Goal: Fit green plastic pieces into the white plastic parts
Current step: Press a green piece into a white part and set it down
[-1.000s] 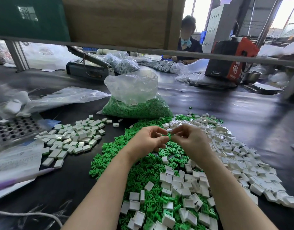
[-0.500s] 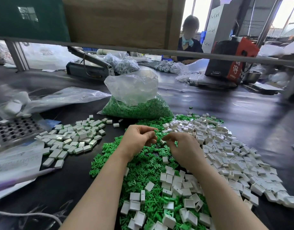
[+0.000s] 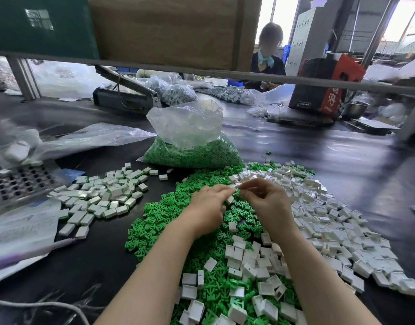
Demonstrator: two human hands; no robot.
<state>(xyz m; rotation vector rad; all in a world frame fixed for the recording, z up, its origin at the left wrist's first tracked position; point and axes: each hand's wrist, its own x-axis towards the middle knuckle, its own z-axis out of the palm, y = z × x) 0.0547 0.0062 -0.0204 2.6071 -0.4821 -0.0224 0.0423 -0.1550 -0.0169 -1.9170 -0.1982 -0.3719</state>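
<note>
My left hand [image 3: 207, 207] and my right hand [image 3: 268, 204] are raised over the loose green plastic pieces [image 3: 169, 221], fingertips touching. Both pinch a small white part [image 3: 234, 188] where the tips meet. My fingers hide whether a green piece is in it. Empty white plastic parts [image 3: 331, 221] lie heaped to the right and in front. A separate heap of white parts [image 3: 103, 195] lies to the left, some showing green at their edges.
A clear bag of green pieces [image 3: 197, 156] stands behind the piles. At the left are a perforated metal tray [image 3: 21, 181], papers [image 3: 21, 231] and a flat plastic bag [image 3: 84, 139]. Across the black table sit a person [image 3: 268, 57], a red-black box [image 3: 326, 85] and a metal bowl [image 3: 354, 109].
Half a second ago my hands were apart and low on the piles. They have since risen and come together again, fingertips meeting on a white part.
</note>
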